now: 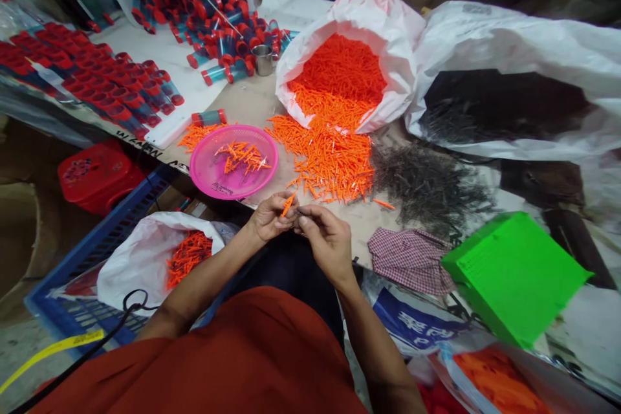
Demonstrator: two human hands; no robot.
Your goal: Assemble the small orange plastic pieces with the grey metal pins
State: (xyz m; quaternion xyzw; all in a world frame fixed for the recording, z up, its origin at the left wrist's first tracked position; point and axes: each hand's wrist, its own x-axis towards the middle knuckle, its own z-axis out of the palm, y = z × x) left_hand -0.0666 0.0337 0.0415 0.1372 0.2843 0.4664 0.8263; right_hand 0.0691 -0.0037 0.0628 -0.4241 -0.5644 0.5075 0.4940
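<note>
My left hand (270, 215) is closed in a pinch on a small orange plastic piece (288, 204) at the table's near edge. My right hand (326, 237) is closed beside it, pinching a thin dark metal pin (297, 211) that meets the orange piece. Just beyond the hands lies a spill of orange pieces (327, 155) from a white bag (361, 19). A heap of dark pins (429, 184) lies to the right of it. A pink bowl (208, 171) with a few orange pieces stands to the left.
Red-capped clear tubes (116, 87) lie in rows and a pile at the far left, with a small metal cup (264, 59). A green box (514, 275) and a checked cloth (411, 259) sit at the right. A bag of assembled orange pieces (189, 255) rests in a blue crate (82, 265) below.
</note>
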